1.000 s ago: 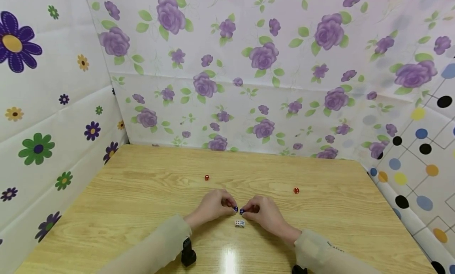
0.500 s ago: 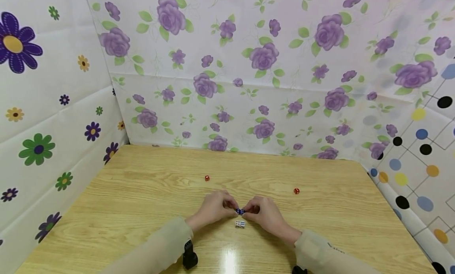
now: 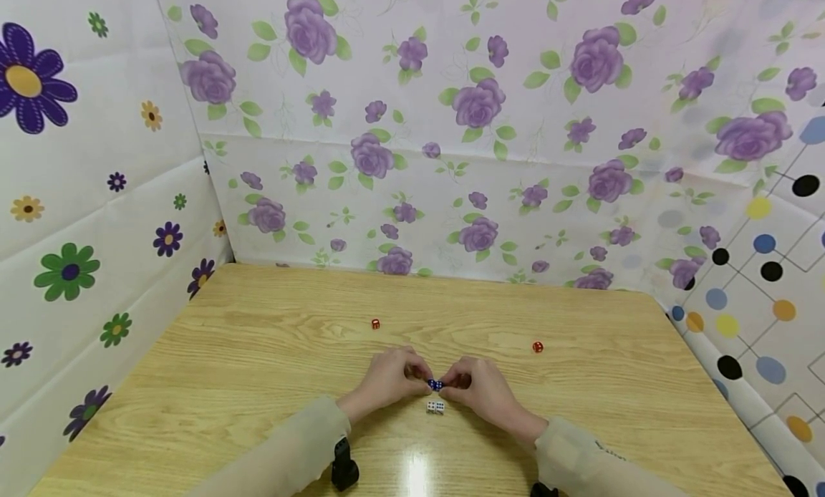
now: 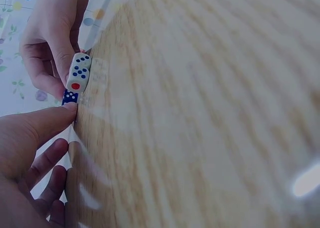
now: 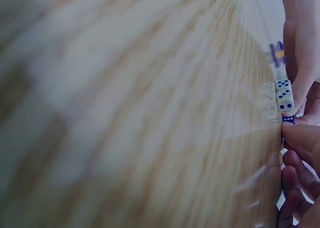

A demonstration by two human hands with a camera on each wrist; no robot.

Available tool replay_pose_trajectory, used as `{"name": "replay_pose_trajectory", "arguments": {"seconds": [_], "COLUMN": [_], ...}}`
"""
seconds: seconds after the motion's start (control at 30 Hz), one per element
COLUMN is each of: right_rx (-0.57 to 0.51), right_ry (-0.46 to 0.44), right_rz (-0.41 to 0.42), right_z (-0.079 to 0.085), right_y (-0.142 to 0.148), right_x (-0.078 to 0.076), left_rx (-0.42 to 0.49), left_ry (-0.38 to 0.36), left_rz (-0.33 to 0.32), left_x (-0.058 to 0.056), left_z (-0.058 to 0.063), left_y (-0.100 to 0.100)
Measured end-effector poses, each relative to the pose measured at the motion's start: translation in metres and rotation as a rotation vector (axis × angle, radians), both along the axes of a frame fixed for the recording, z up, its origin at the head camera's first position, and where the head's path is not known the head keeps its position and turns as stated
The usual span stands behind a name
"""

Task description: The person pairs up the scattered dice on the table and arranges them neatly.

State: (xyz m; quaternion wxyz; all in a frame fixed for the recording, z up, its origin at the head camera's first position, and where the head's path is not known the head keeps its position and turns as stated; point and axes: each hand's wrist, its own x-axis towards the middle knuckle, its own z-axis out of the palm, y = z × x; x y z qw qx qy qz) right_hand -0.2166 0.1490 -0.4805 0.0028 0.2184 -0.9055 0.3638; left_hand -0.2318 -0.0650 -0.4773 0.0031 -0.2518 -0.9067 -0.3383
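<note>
Two blue dice with white pips stand side by side on the wooden table. My left hand (image 3: 393, 375) pinches the left blue die (image 3: 432, 384) between thumb and fingertips. The right blue die (image 3: 440, 386) is pinched the same way by my right hand (image 3: 478, 388). Just in front of them, nearer to me, two white dice (image 3: 435, 407) sit together in a row. In the left wrist view the white dice (image 4: 79, 72) partly cover the blue die (image 4: 70, 96) beyond. A blue die (image 5: 288, 120) also shows at my thumb in the right wrist view.
One red die (image 3: 376, 324) lies farther back, left of centre. Another red die (image 3: 538, 347) lies to the right, beyond my right hand. Flowered cloth walls (image 3: 425, 146) enclose the back and sides of the table (image 3: 271, 304).
My left hand has moved slightly right and toward me, bringing its blue die from a small gap up against the other. The last half second shows almost no motion.
</note>
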Motion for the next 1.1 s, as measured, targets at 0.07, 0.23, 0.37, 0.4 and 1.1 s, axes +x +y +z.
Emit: {"name": "replay_pose_trajectory", "arguments": {"seconds": [0.07, 0.23, 0.37, 0.4, 1.1], "right_rx": [-0.002, -0.005, -0.005, -0.005, -0.001], "right_ry": [-0.003, -0.011, -0.015, -0.017, -0.026], "right_rz": [0.001, 0.009, 0.01, 0.01, 0.011], "right_z": [0.0005, 0.0018, 0.0018, 0.0018, 0.0023], "right_y": [0.0001, 0.0004, 0.0005, 0.0005, 0.0004], "right_x": [0.0002, 0.0003, 0.0004, 0.0005, 0.0001], "left_rx": [0.0, -0.006, -0.003, -0.001, -0.011], "left_ry": [0.001, 0.006, 0.008, 0.009, 0.002], "left_rz": [0.0, 0.0, -0.007, -0.009, -0.004], "left_x": [0.0003, 0.0006, 0.0007, 0.0008, 0.0003], "left_z": [0.0001, 0.0003, 0.0002, 0.0002, 0.0], "left_y": [0.0, 0.0002, 0.0003, 0.0002, 0.0007]}}
